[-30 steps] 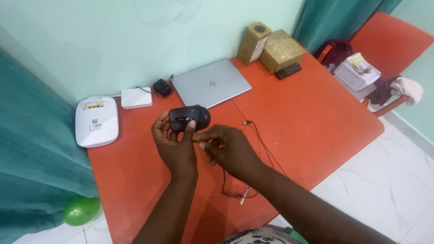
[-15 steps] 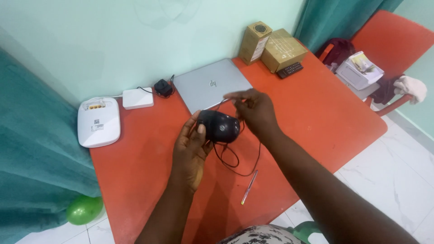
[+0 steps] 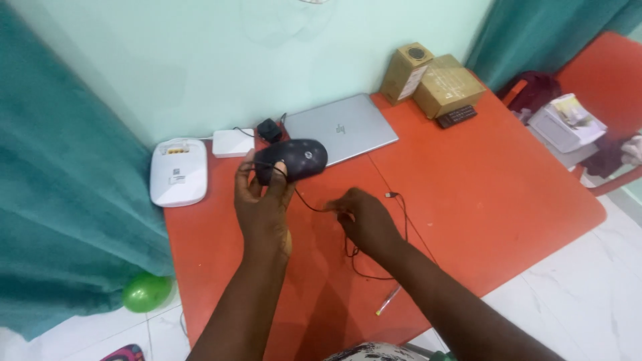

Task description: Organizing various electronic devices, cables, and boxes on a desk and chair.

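While the left hand curls its fingers around the near end of a black mouse, lifted above the orange bench, the right hand pinches the thin black cable between closed fingers. Glossy, rounded and dark, the mouse trails that cable in loose loops onto the bench. Beyond lie a closed silver laptop and two shut cardboard boxes, their contents unseen.
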